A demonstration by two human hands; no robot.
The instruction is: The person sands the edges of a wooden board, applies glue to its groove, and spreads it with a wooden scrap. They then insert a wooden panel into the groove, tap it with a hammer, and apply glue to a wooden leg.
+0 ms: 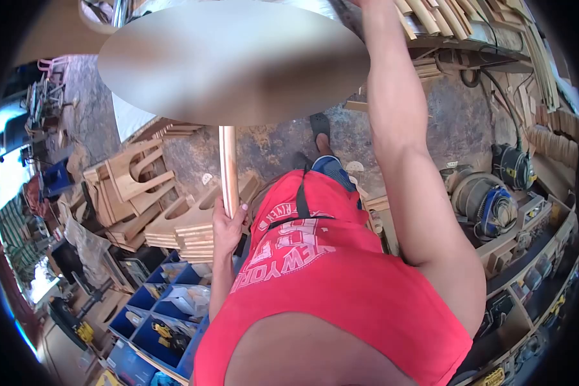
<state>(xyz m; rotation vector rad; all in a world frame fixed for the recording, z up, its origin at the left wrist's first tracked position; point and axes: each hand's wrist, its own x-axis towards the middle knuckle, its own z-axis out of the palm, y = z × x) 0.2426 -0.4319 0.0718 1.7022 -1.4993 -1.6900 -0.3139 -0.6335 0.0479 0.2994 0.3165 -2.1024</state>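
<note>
My left hand (228, 226) is closed around the lower end of a long, narrow wooden board (228, 167), which stands out ahead of me beside my red shirt. The board's far end disappears behind a blurred oval patch. My right arm stretches forward to the top edge of the view. Only a sliver of my right hand (365, 2) shows there, and its fingers are out of sight. Close to the left hand, a stack of cut wooden pieces (190, 235) with rounded openings sits low down.
More cut-out wooden panels (132, 177) are piled at the left. Blue bins (164, 305) with tools and bags stand lower left. Wooden strips (434, 16) lie on a bench at the top right. A round machine (486, 199) and tool shelves (527, 309) line the right side.
</note>
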